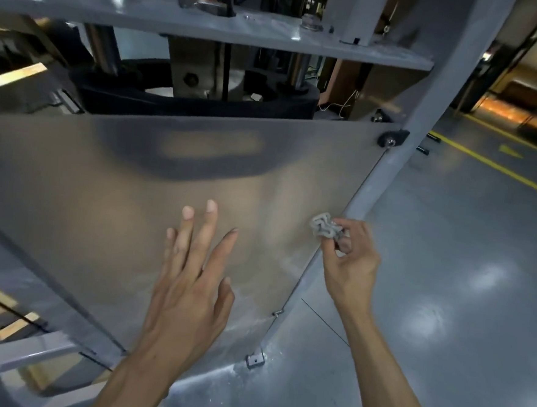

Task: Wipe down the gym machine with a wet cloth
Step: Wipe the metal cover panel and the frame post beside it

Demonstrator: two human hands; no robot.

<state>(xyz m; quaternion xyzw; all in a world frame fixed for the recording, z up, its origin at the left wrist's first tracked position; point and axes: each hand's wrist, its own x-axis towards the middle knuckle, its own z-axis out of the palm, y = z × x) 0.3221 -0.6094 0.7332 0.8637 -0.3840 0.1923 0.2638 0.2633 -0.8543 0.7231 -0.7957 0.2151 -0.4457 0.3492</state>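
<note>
Head view, looking down a gym machine (433,97) and the floor beside it. The machine has a grey painted frame: a slanted upright post on the right and a flat cross-member along the top. Between them sits a large translucent panel (118,199), frosted and brownish-grey, through which a dark blurred shape shows near its upper middle. Behind and above the panel's top edge are a black block with chrome guide rods. The panel is fixed to the post by a black mount (392,139) at its upper right corner and a small clip (278,312) lower down its right edge. Pale streaks and specks lie along the panel's lower right edge and on the metal bracket (255,359) below it.

The left hand (188,280) is spread flat over the panel's lower middle, all 5 fingers straight and parted, grasping nothing; whether the palm touches the surface cannot be told.

The right hand (350,260) pinches a small crumpled cloth (324,228), pale grey and tightly wadded, between thumb and curled fingers. The cloth is at the panel's right edge, just beside the slanted post.

To the right, a glossy grey floor (464,248) carries yellow painted lines (498,168).
</note>
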